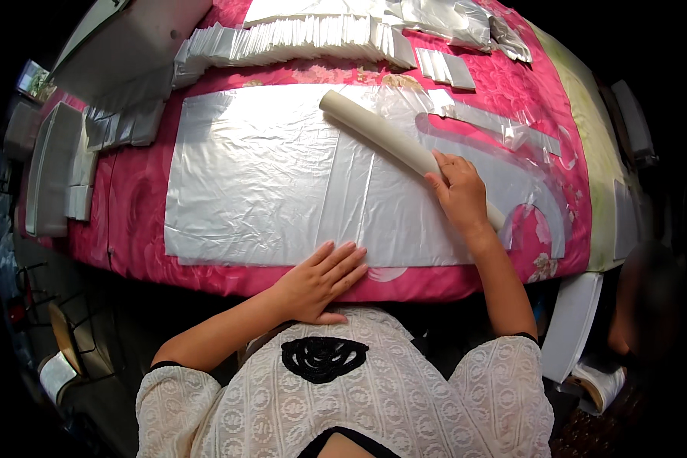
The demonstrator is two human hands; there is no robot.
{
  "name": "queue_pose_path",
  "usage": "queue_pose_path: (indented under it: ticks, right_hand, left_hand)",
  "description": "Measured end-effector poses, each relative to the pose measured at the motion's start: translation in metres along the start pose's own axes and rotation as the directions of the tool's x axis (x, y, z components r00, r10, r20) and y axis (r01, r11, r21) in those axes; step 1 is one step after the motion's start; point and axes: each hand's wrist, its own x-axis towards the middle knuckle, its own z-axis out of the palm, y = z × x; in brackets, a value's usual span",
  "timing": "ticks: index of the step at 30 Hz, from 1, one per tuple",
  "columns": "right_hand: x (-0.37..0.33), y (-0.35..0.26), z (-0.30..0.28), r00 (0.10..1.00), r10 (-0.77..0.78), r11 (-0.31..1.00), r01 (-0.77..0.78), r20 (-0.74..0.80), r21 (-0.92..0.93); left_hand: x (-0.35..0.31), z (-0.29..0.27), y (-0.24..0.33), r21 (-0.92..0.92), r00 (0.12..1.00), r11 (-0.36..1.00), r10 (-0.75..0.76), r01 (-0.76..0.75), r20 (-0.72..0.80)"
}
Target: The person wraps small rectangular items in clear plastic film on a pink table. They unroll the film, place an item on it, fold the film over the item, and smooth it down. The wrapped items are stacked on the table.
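A whitish, shiny stack of thin plastic sheets lies flat on the pink cloth in front of me. My right hand is wrapped round a cream-coloured tube, which lies slantwise over the right part of the sheets. From the far middle the tube runs down to the near right, and part of it is hidden under my hand. At the stack's near edge my left hand rests flat with fingers stretched out. On the right, clear plastic with a curved handle-like cutout lies under and beside the tube.
A long row of folded white packets stands along the far side, with a smaller bundle to its right. White boxes and more packets are at the left. The pink tablecloth has floral patterns. Another person's arm shows at right.
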Motion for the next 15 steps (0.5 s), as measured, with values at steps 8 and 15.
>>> queue_pose_path:
  ticks: [8,15]
  right_hand:
    - [-0.015,-0.006,-0.026,0.994,-0.084,0.986,0.072,0.075,0.148]
    - [-0.022,-0.055,0.013,0.892,-0.398,0.908,0.349,0.216,0.233]
  left_hand:
    - [0.001,-0.004,-0.011,0.013,0.998,0.999,-0.052,0.051,0.044]
    - [0.009,0.022,0.02,0.205,0.989,0.969,-0.128,0.14,-0.073]
